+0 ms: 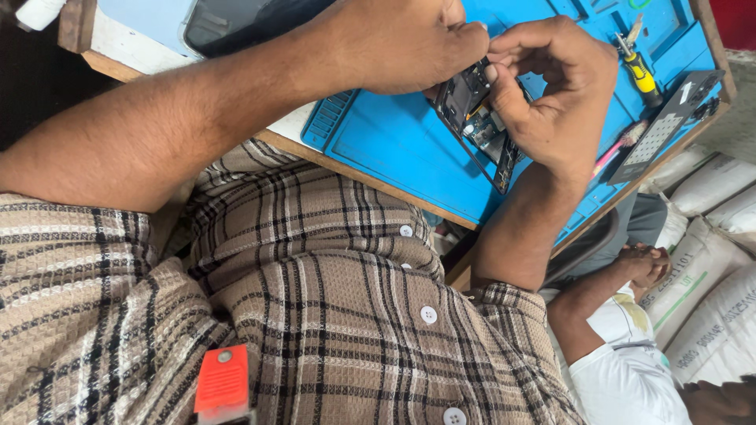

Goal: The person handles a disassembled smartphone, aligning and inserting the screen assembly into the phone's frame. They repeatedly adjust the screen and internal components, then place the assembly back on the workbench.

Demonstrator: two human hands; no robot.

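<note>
Brown checked cloth of the person's shirt [315, 315] fills the low part of the view, with a small orange clip [223, 383] on it. Up from the shirt, the left hand [402, 43] is curled shut, and its fingertips pinch the top edge of an opened phone [476, 118]. The phone has its back off, so its little inside parts show. It is held tilted, just above a blue mat [394, 145] that lies on the wooden bench [370, 182]. A dark screen panel [236, 24] lies on the bench behind the left hand.

The right hand [551, 94] holds the other side of the phone. Its fingers are bent, and its thumb and first finger press together on the phone's top corner, touching the left hand's fingertips.

Past the right hand, a yellow screwdriver [642, 71] lies on the mat. Next to it lies a grey phone cover [668, 126]. Below the bench, another person in a white shirt [630, 378] sits beside white sacks [709, 260].
</note>
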